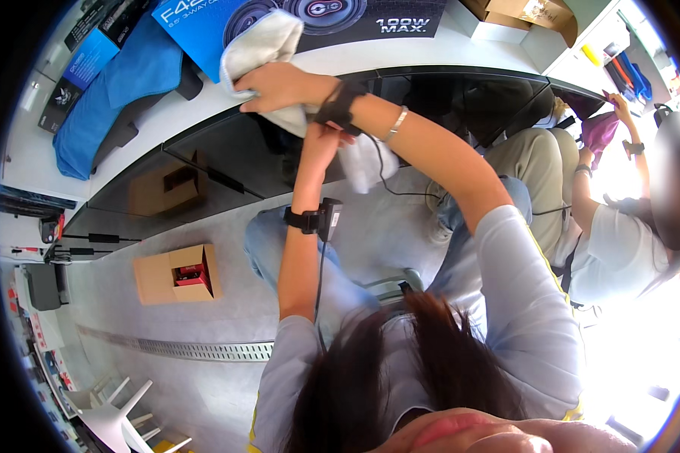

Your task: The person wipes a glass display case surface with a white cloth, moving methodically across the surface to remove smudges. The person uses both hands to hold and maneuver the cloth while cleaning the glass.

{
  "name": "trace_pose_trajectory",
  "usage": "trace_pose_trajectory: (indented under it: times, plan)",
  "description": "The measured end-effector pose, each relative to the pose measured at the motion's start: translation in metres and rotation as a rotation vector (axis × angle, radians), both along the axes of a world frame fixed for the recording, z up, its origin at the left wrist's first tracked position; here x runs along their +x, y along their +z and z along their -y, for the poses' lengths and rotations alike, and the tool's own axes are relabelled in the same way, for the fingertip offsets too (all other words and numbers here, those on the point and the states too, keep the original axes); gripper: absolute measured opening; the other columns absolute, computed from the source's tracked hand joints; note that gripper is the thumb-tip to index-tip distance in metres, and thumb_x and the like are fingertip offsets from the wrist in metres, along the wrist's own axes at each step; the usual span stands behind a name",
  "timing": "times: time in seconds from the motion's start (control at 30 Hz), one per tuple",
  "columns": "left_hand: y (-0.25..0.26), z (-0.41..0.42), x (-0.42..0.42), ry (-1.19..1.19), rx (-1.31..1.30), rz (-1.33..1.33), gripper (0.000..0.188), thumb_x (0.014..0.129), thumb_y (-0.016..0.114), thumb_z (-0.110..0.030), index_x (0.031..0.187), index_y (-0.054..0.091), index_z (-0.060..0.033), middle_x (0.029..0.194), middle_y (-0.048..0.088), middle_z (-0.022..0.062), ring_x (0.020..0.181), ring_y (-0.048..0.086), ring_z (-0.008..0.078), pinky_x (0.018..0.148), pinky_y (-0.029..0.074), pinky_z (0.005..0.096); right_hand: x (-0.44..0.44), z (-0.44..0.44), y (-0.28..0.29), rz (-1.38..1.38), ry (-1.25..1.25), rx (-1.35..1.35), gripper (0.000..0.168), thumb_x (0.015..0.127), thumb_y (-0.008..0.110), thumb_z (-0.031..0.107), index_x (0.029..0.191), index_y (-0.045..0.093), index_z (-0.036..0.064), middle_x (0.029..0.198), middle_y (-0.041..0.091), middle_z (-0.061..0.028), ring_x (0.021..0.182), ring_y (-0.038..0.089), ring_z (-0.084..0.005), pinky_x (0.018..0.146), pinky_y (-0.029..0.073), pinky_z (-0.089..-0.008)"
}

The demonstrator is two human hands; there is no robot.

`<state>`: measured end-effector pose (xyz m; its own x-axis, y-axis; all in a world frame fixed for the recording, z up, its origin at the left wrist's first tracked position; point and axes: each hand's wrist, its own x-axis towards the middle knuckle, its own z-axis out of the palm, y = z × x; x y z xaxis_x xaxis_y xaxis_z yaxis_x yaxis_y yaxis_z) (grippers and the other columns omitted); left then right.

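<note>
A bunched white cloth (269, 42) is in my right hand (286, 88), at the front edge of the white counter. The cloth hangs below the hand over the glossy black cabinet front (221, 164). My left hand (323, 139) is under my right wrist, partly hidden by the black strap there. White cloth (368, 161), blurred, hangs beside its curled fingers; whether they grip it is unclear. Just beyond the right hand stands a blue and black car speaker box (340, 22). A blue cloth (130, 79) drapes over a dark object on the counter to the left.
An open cardboard box (195, 274) with red packages lies on the grey floor, near a metal drain grate (204, 349). White chairs (107, 416) stand at lower left. Another person (617, 243) is close on the right, holding a purple cloth (598, 133). Cables run from the wrist straps.
</note>
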<state>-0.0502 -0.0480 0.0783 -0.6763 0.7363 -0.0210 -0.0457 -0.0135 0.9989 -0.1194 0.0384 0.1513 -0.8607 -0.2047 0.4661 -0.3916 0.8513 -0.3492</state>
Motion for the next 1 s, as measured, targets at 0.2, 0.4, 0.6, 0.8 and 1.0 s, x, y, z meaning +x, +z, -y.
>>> trace_pose_trajectory:
  times: [0.2,0.4,0.6,0.8,1.0]
  plan:
    - [-0.006,0.01,-0.012,0.019,-0.019,-0.084,0.021,0.092,0.046,-0.009,0.093,0.064,0.0004,0.079,0.069,0.0094,0.068,0.064,0.0131,0.063,0.049,0.0253,0.013,0.005,0.013,0.061,-0.042,0.021,0.048,0.081,0.064,0.042,0.117,0.063,0.01,0.115,0.065,-0.0078,0.106,0.061,-0.0291,0.088,0.049,-0.0395]
    - [0.001,0.01,0.001,0.043,-0.018,-0.4,0.021,0.089,0.046,-0.002,0.091,0.066,-0.0005,0.075,0.065,0.0076,0.067,0.062,0.0123,0.062,0.048,0.0255,0.067,-0.08,0.001,-0.083,-0.215,-0.012,0.042,0.085,0.06,0.037,0.113,0.064,0.006,0.113,0.065,-0.0114,0.095,0.065,-0.0287,0.082,0.052,-0.037]
    - [0.053,0.017,-0.005,0.256,0.03,-0.823,0.022,0.086,0.047,0.001,0.09,0.068,-0.0071,0.079,0.067,0.0091,0.071,0.067,0.0213,0.063,0.05,0.0288,0.16,-0.189,-0.006,-0.11,-0.605,0.025,0.034,0.086,0.053,0.028,0.112,0.065,0.01,0.109,0.066,-0.0161,0.098,0.064,-0.035,0.086,0.051,-0.0434]
    - [0.111,0.029,-0.089,0.414,-0.268,-1.415,0.016,0.09,0.052,-0.009,0.096,0.066,-0.012,0.09,0.068,0.0061,0.079,0.065,0.0259,0.065,0.049,0.0339,0.184,-0.245,-0.008,-0.171,-0.607,0.136,0.035,0.085,0.051,0.023,0.115,0.062,0.009,0.117,0.061,-0.0136,0.108,0.059,-0.0333,0.09,0.048,-0.0432]
    - [0.082,0.106,-0.178,0.555,-0.437,-1.391,0.012,0.086,0.053,-0.012,0.089,0.065,-0.0109,0.084,0.066,0.009,0.076,0.062,0.0314,0.065,0.048,0.0402,0.138,-0.275,-0.014,0.088,-0.48,0.684,0.034,0.088,0.047,0.015,0.117,0.058,0.0,0.125,0.056,-0.0169,0.117,0.052,-0.0342,0.098,0.045,-0.0398]
